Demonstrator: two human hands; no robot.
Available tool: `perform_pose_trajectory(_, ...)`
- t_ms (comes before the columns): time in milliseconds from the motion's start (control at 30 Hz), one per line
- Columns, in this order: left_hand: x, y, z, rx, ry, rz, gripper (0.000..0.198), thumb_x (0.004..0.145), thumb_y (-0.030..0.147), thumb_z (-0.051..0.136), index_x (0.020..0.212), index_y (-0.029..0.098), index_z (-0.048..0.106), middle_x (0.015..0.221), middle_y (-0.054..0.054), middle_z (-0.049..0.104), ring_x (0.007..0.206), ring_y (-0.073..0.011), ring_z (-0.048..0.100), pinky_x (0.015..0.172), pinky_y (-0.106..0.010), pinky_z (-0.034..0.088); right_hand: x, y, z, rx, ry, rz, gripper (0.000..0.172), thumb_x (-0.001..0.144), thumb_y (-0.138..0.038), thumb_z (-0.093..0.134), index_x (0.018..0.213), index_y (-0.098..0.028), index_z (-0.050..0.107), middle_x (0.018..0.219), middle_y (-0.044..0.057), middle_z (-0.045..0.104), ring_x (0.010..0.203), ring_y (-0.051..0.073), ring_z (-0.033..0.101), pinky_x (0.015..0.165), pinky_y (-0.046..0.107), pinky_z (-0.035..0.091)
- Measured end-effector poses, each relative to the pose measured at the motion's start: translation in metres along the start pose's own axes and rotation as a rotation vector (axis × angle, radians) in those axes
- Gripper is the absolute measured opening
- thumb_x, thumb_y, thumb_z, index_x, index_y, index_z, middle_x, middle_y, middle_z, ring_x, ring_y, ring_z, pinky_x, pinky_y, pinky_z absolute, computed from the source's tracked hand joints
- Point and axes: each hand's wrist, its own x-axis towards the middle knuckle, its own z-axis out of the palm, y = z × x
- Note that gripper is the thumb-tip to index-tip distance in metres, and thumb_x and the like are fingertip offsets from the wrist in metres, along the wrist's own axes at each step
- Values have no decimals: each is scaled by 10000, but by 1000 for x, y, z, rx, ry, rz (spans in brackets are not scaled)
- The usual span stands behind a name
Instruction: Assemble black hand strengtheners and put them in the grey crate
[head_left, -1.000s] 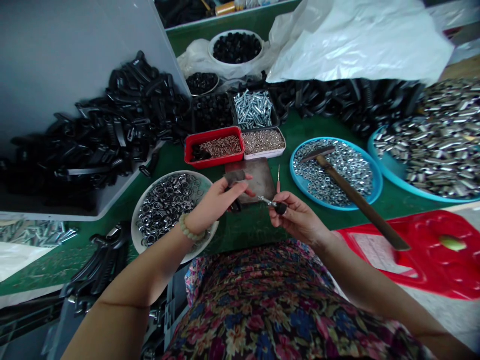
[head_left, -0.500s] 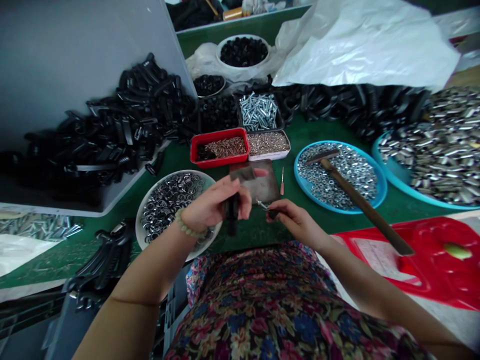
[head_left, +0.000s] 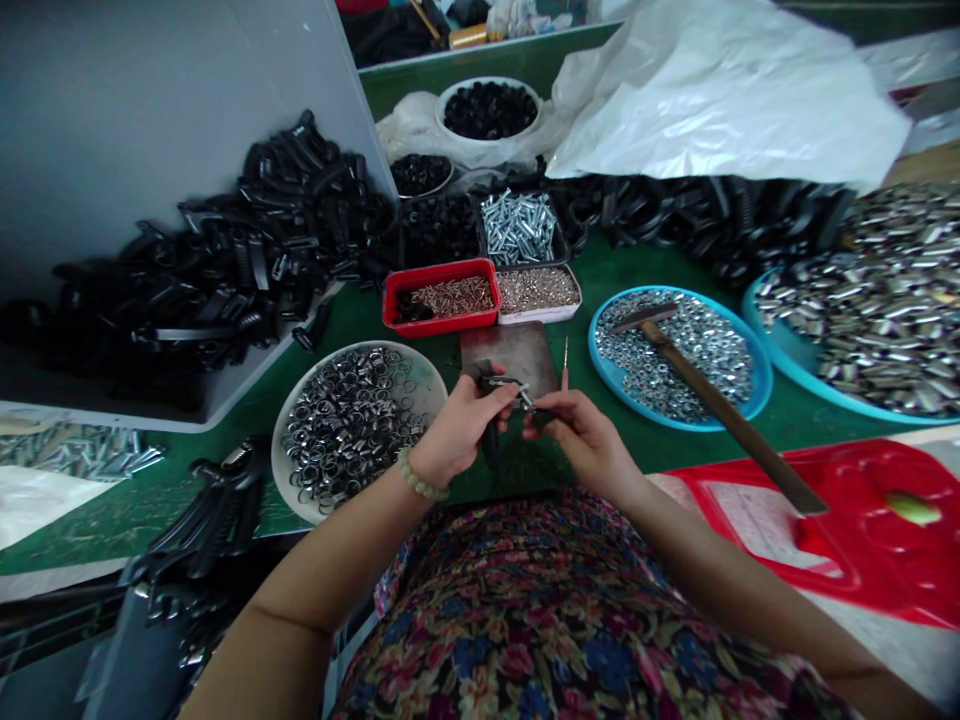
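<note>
Centre frame: left hand (head_left: 463, 428), fingers curled round black part (head_left: 491, 447) | right hand (head_left: 583, 432), fingers pinched on dark-ended metal rod (head_left: 526, 398), meeting the black part; contact unclear | right of frame: hammer (head_left: 716, 408) across blue tray (head_left: 768, 385)

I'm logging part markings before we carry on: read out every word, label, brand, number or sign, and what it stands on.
No text can be read.
Black part in the left hand: too small and blurred to tell whether it is marked.
Black handles in the grey bin: any markings are too small to read.
Hammer, white plastic sheet: no lettering visible.
</note>
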Motion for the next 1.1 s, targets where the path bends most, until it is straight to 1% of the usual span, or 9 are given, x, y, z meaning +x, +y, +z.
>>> perform_pose_trajectory(67,-1,0,-1,68,-58,-11,431,753,301,717,1084,174,473,653,75,480,549,-54,451,491,-177,352,-2,0,0,161,-17,75,134,945,-280,467,1068,-243,504,876,24,677,743,151,689,708,312,561)
perform_pose_trajectory(233,-5,1,-14,364,-207,45,444,763,256,705,1147,169,500,882,0,615,673,-73,543,615,-212,421,-4,-4,-13,39,-209,67,144,910,-282,553,1043,-233,577,935,39,684,895,159,668,835,324,521)
perform_pose_trajectory(367,-11,-1,-16,378,-349,151,545,745,265,733,1208,181,458,1043,-55,653,892,-155,628,836,-313,473,3,-4,-15,499,-286,200,299,893,-358,603,1116,-253,434,855,-3,679,722,132,688,684,287,549)
perform_pose_trajectory(467,-15,-3,-14,403,-316,225,544,696,253,779,1145,188,480,1008,-39,679,925,-168,642,884,-336,469,9,-4,-13,677,-341,293,472,822,-376,699,1143,-252,376,845,-10,685,651,125,689,628,264,544)
perform_pose_trajectory(667,-17,-9,-12,165,-219,205,533,737,322,735,1163,201,439,801,20,667,663,-125,641,698,-287,511,16,-13,-4,664,-286,280,388,822,-369,702,1051,-223,425,827,-5,689,678,119,688,639,259,547)
perform_pose_trajectory(867,-17,-8,-13,188,-190,255,483,766,325,700,1167,198,463,900,-6,626,721,-114,604,723,-283,513,18,-15,19,732,-224,347,453,812,-417,699,1066,-250,362,772,-13,698,638,140,696,590,254,536)
perform_pose_trajectory(967,-13,-1,-23,360,-185,265,586,732,345,731,1225,191,453,992,-40,613,835,-156,604,760,-306,514,26,-15,18,652,-181,325,411,803,-430,698,966,-250,367,720,-43,664,615,133,682,591,261,538)
perform_pose_trajectory(1033,-7,7,-34,560,-151,288,608,769,380,690,1278,173,432,1045,-73,610,918,-192,597,805,-338,508,45,-19,9,464,-290,281,320,839,-411,653,918,-237,396,723,-27,657,631,139,675,596,280,537)
perform_pose_trajectory(1100,3,16,-45,815,-93,380,539,864,371,561,1333,153,407,1138,-118,591,1020,-224,577,894,-380,476,82,-24,-2,128,-369,157,218,873,-385,600,929,-213,477,769,13,669,677,152,663,627,305,532)
